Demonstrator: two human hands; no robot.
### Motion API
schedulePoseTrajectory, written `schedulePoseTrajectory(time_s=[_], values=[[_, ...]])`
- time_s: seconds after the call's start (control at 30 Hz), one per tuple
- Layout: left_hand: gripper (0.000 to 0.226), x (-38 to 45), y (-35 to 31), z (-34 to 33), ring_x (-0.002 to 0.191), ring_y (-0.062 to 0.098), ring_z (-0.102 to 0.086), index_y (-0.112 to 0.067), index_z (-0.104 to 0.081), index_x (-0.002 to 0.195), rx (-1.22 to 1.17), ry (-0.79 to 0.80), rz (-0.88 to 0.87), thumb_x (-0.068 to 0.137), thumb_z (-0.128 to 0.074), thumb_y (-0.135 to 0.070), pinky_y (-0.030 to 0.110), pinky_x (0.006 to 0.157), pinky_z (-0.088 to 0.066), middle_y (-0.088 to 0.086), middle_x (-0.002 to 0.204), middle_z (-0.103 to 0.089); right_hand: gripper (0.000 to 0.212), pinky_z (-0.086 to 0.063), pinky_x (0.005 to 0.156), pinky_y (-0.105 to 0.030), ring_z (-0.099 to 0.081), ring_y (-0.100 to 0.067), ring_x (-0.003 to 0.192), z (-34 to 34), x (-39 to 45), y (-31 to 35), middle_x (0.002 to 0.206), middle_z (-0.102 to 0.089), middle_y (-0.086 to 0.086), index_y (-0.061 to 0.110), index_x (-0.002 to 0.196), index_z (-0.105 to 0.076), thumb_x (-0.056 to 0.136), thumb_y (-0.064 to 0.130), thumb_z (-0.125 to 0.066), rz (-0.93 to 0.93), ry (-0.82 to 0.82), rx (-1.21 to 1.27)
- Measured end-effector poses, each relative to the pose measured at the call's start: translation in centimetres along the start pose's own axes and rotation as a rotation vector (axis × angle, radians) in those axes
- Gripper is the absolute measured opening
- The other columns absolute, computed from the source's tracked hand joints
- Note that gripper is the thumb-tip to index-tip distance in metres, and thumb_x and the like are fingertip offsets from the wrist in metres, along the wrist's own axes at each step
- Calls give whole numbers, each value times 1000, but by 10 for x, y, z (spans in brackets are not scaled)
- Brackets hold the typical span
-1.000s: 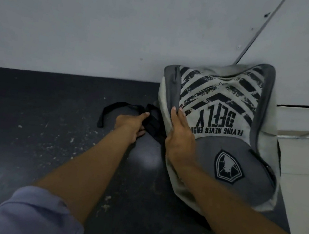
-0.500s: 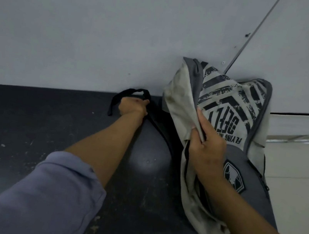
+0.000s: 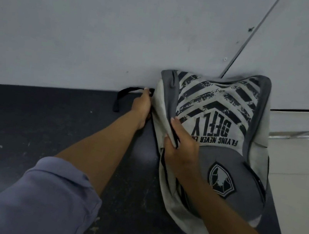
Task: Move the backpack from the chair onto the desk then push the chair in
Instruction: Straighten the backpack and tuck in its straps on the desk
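A grey-and-cream canvas backpack [image 3: 215, 138] lay on the right end of a dark, scuffed worktop [image 3: 26, 127], its top pressed against the pale wall panel [image 3: 103, 27] at the far side. The soft bag bore black distressed chevron stripes, the printed words "DEFLY" and "FLYING NEVER", seen upside down, and a shield-shaped badge [image 3: 222, 180] on its darker grey front pocket.

The person's right hand [image 3: 182, 147] was clenched on the bag's left edge, thumb on top, pinching a fold of the cream fabric. The left hand [image 3: 143, 105], farther away and just left of the bag, was closed around a black webbing strap [image 3: 122, 96] that looped out to the left along the foot of the wall. A rolled lavender-grey sleeve [image 3: 39, 199] covered the left upper forearm in the near left corner; the right forearm was bare.

White specks and smears marked the matte worktop surface, and a dull patch of reflected light sat between the two arms. Glossy pale floor tiles [image 3: 301, 180] showed beyond the worktop's right edge.
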State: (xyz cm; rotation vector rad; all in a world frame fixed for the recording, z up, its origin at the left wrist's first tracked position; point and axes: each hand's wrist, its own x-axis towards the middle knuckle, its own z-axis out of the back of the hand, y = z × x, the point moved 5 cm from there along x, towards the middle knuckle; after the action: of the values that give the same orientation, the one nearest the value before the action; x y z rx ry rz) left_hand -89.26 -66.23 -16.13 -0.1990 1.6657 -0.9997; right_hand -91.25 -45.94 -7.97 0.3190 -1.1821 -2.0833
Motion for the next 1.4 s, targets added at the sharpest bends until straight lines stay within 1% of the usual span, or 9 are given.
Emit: schedulePoseTrajectory(time_s=[0.07, 0.13, 0.27, 0.37, 0.47, 0.57, 1.03, 1.23, 1.4], values=[[87, -17, -1, 3, 115, 31, -65, -14, -64, 134, 96, -56, -33, 80, -35, -76, 46, 106, -50, 12, 133, -67, 51, -32, 116, -18, -47, -14, 140, -2, -2, -1, 149, -52, -9, 7, 141, -57, 93, 21, -71, -6, 61, -27], [79, -39, -8, 2, 121, 31, -60, -12, -64, 135, 229, -115, -137, 94, -29, -69, 41, 108, -46, 12, 138, -63, 50, -35, 117, -25, -46, -14, 140, 2, -1, -1, 150, -52, -9, 8, 139, -59, 96, 32, -68, -6, 114, -27], [54, -88, -21, 6, 114, 32, -63, -13, -71, 115, 513, -333, -480, 106, -32, -50, 32, 84, -44, 11, 121, -70, 39, -41, 116, -39, -48, -17, 139, 30, 5, 1, 146, -56, -10, 9, 135, -62, 102, 29, -58, -15, 67, -16], [44, -125, -29, -6, 116, 30, -61, -12, -65, 127, 667, -454, -763, 106, -39, -41, 37, 86, -47, 11, 127, -67, 35, -41, 115, -38, -51, -18, 137, 57, 6, -1, 142, -60, -11, 8, 133, -64, 102, 23, -57, 15, 19, -62], [46, -152, -31, -27, 117, 30, -60, -9, -62, 128, 814, -484, -888, 105, -39, -42, 40, 88, -49, 12, 130, -64, 34, -42, 114, -38, -54, -21, 134, 84, 1, -3, 140, -62, -12, 7, 132, -64, 102, 19, -57, 49, -4, -90], [49, -174, -28, -51, 117, 34, -60, -8, -62, 126, 874, -477, -933, 100, -43, -46, 47, 89, -54, 13, 130, -63, 35, -41, 113, -32, -55, -22, 133, 114, -5, -11, 141, -61, -11, 9, 134, -64, 101, 20, -57, 50, -22, -97], [54, -237, 41, -216, 133, 34, -53, -13, -63, 133, 1176, -469, -1089, 93, -54, -49, 57, 112, -37, 11, 140, -60, 53, -32, 116, -57, -42, -30, 143, 268, -16, -117, 152, -49, -15, 11, 147, -48, 100, 34, -50, -27, -15, -361], [63, -218, 30, -254, 147, 32, -38, -16, -56, 141, 1236, -439, -1063, 92, -56, -56, 66, 117, -23, 12, 153, -49, 50, -31, 118, -53, -41, -32, 143, 279, -1, -147, 151, -49, -18, 9, 146, -51, 101, 32, -54, -80, -6, -309], [90, -188, 28, -285, 158, 30, -10, -16, -29, 159, 1234, -464, -889, 88, -54, -66, 80, 114, -3, 11, 169, -19, 50, -29, 120, -40, -40, -29, 144, 275, 15, -179, 154, -47, -13, 11, 149, -48, 103, 31, -53, -152, 70, -215]])
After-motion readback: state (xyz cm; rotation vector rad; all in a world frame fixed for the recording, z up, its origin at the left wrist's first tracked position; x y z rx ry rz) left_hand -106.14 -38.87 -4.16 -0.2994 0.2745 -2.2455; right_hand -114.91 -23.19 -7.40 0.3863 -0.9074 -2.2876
